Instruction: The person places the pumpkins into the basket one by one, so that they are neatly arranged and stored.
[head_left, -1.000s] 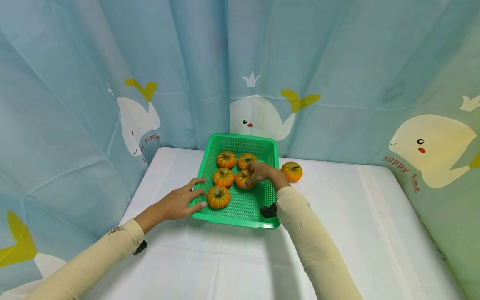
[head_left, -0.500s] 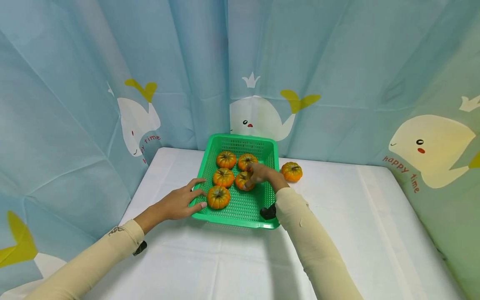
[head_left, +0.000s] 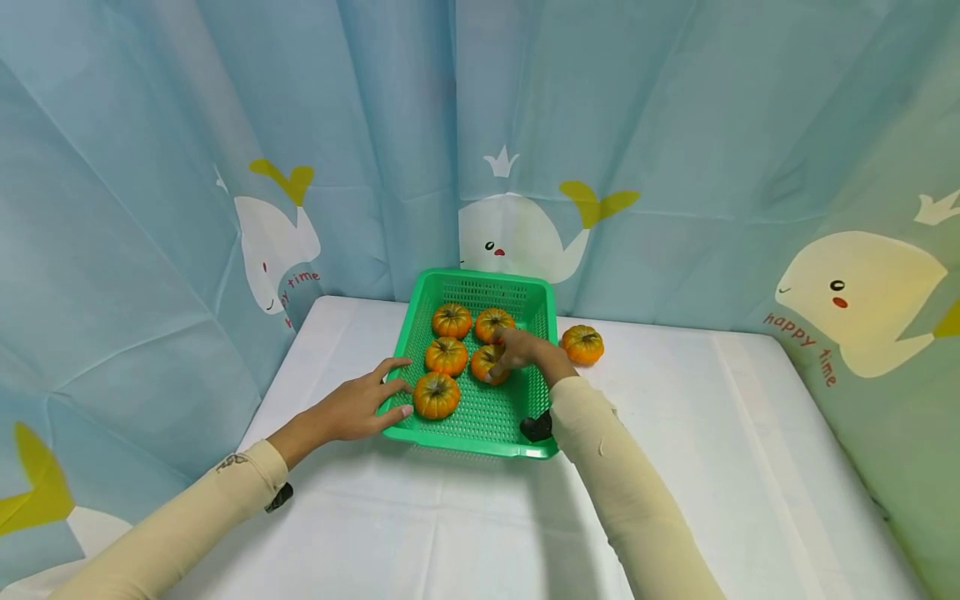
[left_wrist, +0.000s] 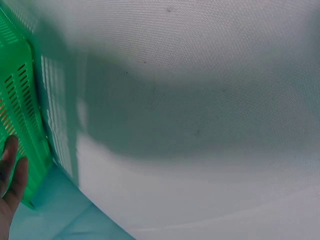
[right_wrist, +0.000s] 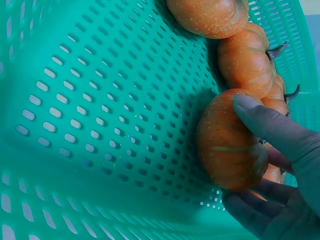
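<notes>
A green perforated plastic basket [head_left: 465, 447] holds several small orange pumpkins. My right hand [head_left: 522, 348] reaches inside it and holds one pumpkin [right_wrist: 222, 142] at the right of the group, thumb on one side and fingers curled round the other. Just beyond is another pumpkin [head_left: 491, 323]. On the left side of the basket are a far pumpkin [head_left: 452, 321], a middle pumpkin [head_left: 446, 357] and a near pumpkin [head_left: 436, 396]. My left hand [head_left: 362, 404] rests at the basket's left rim, fingers spread and fairly straight. In the left wrist view its fingertips [left_wrist: 19, 172] show by the outer wall.
One more pumpkin [head_left: 582, 344] sits on the white-covered table [head_left: 697, 417], just outside the basket's right side. A pale blue curtain [head_left: 675, 108] with whale prints hangs behind and along both sides. A black wrist device [head_left: 536, 427] under the right cuff overlaps the basket's near right corner.
The right hand has shifted very slightly toward the near side, its fingers drawn in a little on the same pumpkin. My left hand and the basket look unmoved.
</notes>
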